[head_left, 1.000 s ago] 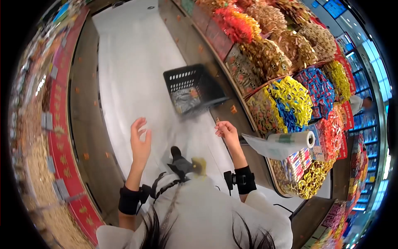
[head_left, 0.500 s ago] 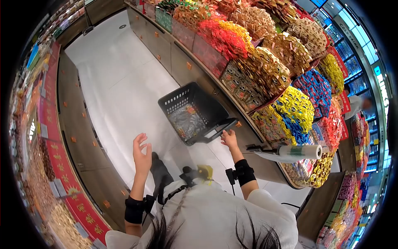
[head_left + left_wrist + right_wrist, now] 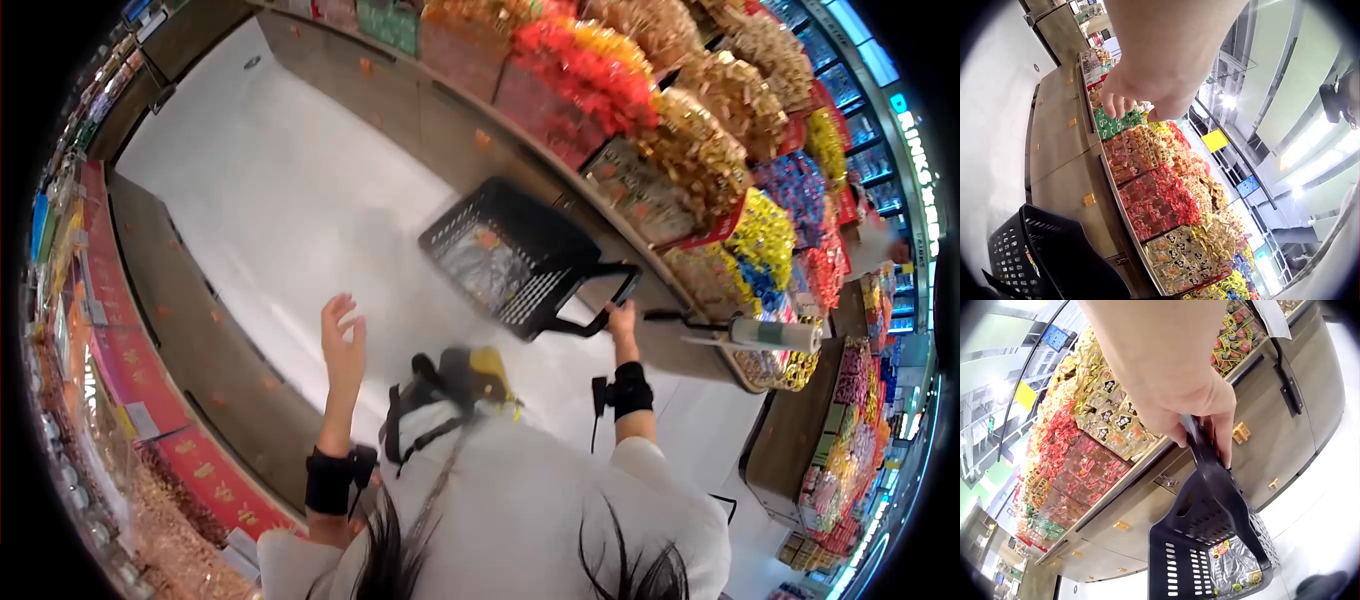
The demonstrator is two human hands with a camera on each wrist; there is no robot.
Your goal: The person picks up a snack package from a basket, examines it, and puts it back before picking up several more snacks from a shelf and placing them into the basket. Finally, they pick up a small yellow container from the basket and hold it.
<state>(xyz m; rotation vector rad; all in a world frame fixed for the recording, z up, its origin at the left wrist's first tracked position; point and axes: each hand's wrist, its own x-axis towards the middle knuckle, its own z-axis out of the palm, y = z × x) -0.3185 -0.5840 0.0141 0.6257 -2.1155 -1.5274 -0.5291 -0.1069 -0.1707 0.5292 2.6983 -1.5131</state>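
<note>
My right hand (image 3: 622,322) grips the handle (image 3: 1210,469) of a black plastic shopping basket (image 3: 548,232). In the right wrist view the fingers curl round the handle and the basket hangs below. Inside it lies a clear plastic package (image 3: 1235,565) with some coloured pieces. My left hand (image 3: 343,340) is held out over the aisle with loosely bent fingers and nothing in it. In the left wrist view, part of the basket shows at the lower left, apart from that hand.
A counter heaped with wrapped sweets (image 3: 580,85) runs along the right, close beside the basket. A plastic bag roll (image 3: 775,333) juts from its edge. Another counter with a red strip (image 3: 210,465) borders the left. A person (image 3: 868,245) stands beyond the sweets.
My right hand has come to the basket handle and taken hold of it; the handle now stands raised. The head view has turned and the basket appears farther right. My left hand stays empty.
</note>
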